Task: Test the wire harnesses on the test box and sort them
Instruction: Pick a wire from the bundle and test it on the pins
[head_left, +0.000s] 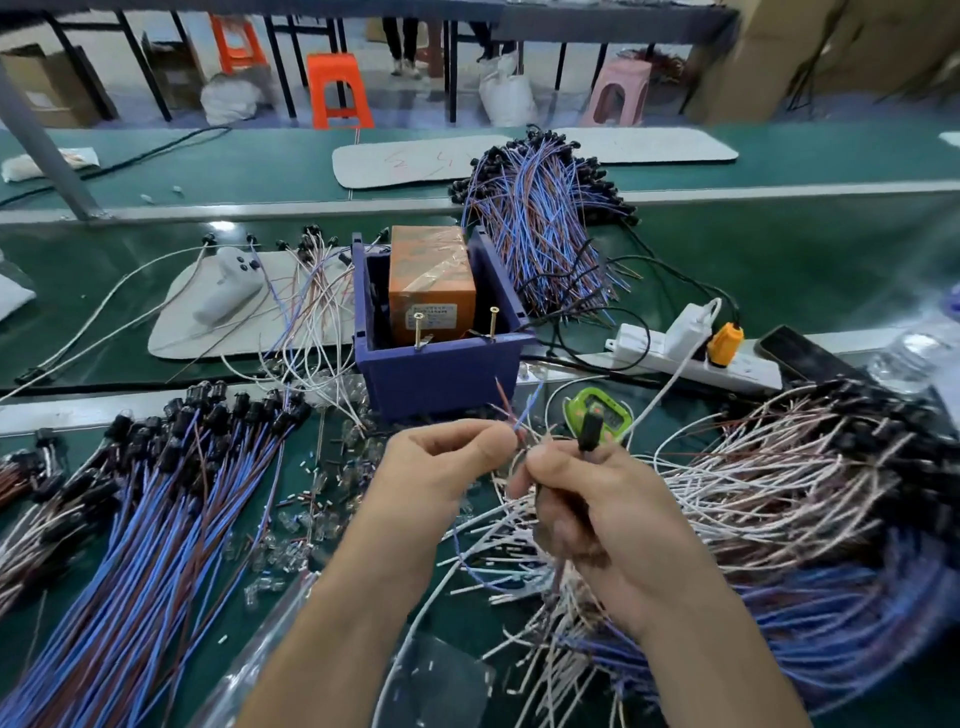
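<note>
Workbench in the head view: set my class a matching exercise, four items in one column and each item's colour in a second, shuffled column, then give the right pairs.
Items
1. test box
2. battery block inside the box
3. power strip
4. counter beside the right hand

Colours
A. white
B. green
C. purple
D. orange

Pairs: 1-C, 2-D, 3-A, 4-B
</note>
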